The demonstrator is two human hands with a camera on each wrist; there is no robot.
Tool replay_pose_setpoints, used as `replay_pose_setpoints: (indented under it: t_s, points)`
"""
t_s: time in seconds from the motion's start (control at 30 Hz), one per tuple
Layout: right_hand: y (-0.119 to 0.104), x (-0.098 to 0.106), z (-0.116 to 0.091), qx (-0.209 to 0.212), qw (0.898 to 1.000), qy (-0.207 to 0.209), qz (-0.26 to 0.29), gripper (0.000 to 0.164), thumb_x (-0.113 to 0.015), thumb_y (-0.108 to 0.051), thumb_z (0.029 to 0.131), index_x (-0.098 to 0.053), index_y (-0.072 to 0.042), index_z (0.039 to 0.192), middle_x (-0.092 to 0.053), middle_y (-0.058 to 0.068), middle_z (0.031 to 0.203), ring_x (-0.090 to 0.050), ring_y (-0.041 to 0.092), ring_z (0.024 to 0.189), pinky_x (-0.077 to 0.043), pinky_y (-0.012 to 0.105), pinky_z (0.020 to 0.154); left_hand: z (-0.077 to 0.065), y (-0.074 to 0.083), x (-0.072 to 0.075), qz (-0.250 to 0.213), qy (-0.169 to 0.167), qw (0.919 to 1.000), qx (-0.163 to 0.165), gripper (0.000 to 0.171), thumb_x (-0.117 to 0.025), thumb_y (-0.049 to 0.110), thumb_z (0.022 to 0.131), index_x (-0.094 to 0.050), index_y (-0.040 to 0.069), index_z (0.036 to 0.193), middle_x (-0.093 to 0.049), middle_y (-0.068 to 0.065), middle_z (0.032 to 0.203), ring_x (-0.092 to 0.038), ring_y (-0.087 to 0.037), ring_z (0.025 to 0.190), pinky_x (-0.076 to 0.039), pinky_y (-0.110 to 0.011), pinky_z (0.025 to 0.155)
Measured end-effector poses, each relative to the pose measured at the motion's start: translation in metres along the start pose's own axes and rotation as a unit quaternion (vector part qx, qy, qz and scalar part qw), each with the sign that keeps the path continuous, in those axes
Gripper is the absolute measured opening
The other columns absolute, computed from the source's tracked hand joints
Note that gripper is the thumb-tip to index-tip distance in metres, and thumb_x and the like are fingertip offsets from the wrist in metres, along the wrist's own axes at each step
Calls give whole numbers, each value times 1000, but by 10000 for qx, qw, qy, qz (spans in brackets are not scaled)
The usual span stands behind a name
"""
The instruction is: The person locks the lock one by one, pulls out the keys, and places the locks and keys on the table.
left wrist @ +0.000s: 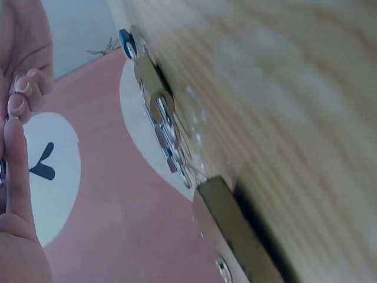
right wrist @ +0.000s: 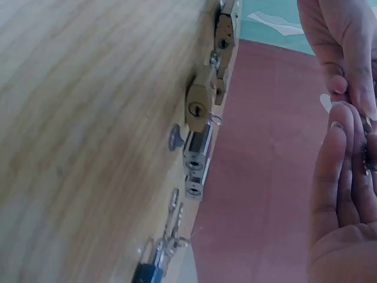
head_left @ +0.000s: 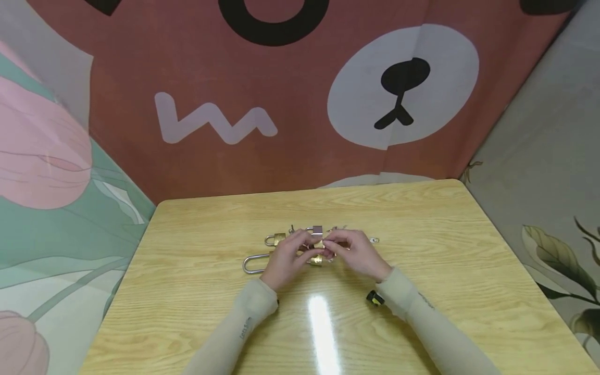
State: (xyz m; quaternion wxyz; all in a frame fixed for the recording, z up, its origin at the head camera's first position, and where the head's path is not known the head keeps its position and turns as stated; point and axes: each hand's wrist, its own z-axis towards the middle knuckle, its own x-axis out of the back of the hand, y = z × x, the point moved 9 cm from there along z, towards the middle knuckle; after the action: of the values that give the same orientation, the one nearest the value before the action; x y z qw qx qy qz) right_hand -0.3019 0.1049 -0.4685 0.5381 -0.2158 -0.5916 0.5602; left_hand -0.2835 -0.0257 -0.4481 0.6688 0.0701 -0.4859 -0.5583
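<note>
My two hands meet fingertip to fingertip over a group of padlocks in the head view. Thumb and fingers of the left hand (head_left: 288,259) pinch a small key-like metal piece (right wrist: 367,125), mostly hidden by the fingers. The right hand (head_left: 358,253) holds it from the other side, fingers bent around it in the right wrist view; I cannot tell its exact kind. Beneath the hands lies a brass padlock (head_left: 316,260). Left of them are a long-shackled padlock (head_left: 250,264) and a smaller brass padlock (head_left: 279,238). A silver padlock (head_left: 317,230) lies just behind.
Further padlocks stand in a row in the right wrist view, among them a brass one (right wrist: 198,108) and a silver one (right wrist: 195,154). Loose keys (right wrist: 173,227) lie near a blue-bodied item (right wrist: 147,273). The wooden table (head_left: 197,312) meets a printed cloth (head_left: 225,166) behind.
</note>
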Motion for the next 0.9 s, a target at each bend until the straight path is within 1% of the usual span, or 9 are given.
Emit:
replay_pose_setpoints:
  t_s: [0.1,0.27,0.33,0.4,0.5,0.6,0.67,0.77,0.9]
  points:
    - [-1,8,-3,-26,9998,75,-180,14,-61,-20,97,-73,-13,96,-73,4,81,-68,15,71,-63,41,67,1,-2,-3,-217,-89,9996,147,15,-72,15,87,-65,9,99,-71,-6,103,-64,-11,91,-60,-20,76]
    - [8,42,-8,-313,9971,649,-257,14,-61,-16,97,-70,-6,98,-72,13,80,-68,26,71,-62,45,64,-2,-14,3,-646,67,9954,697,15,-75,5,83,-66,10,94,-72,-6,102,-66,-11,88,-62,-24,74]
    - [13,54,-10,-435,9953,765,-400,14,-61,-16,97,-70,-6,97,-71,17,80,-67,29,70,-62,46,62,-2,-17,6,-712,112,9940,817,16,-75,3,81,-66,10,92,-72,-6,101,-66,-12,87,-62,-26,73]
    - [17,60,-11,-507,9950,628,-590,15,-61,-17,97,-70,-5,97,-72,19,82,-66,31,69,-61,46,60,-2,-18,7,-706,64,9942,812,15,-75,3,81,-66,9,91,-72,-8,101,-66,-14,86,-63,-28,72]
    - [22,62,-15,-581,9934,283,-946,18,-62,-20,97,-72,-4,97,-71,20,82,-65,33,65,-60,39,55,-1,-16,5,-655,-24,9953,715,15,-76,3,81,-66,6,92,-72,-10,101,-67,-16,88,-63,-28,72]
    - [29,64,-20,-684,9885,67,-1348,16,-64,-19,96,-73,-6,98,-71,17,77,-63,28,62,-55,30,51,0,-14,4,-584,-55,9962,643,15,-76,3,81,-66,7,92,-72,-9,100,-67,-14,89,-62,-25,71]
    - [34,66,-24,-710,9842,1,-1621,13,-66,-16,94,-74,-7,97,-71,14,78,-62,22,63,-53,26,52,0,-13,4,-547,-51,9966,610,15,-76,4,81,-66,8,91,-72,-7,100,-66,-11,88,-62,-23,71]
    - [37,67,-28,-552,9766,-95,-2075,8,-69,-10,90,-76,-8,94,-72,8,82,-59,14,68,-54,28,58,1,-13,5,-534,-27,9969,581,15,-76,4,81,-66,9,91,-72,-5,98,-65,-8,86,-61,-22,71]
    - [41,65,-33,-357,9625,-253,-2676,9,-72,-5,85,-76,-10,91,-71,2,85,-59,10,72,-56,32,64,1,-12,2,-538,-66,9974,485,15,-77,4,80,-67,8,91,-72,-5,97,-65,-9,85,-61,-22,70]
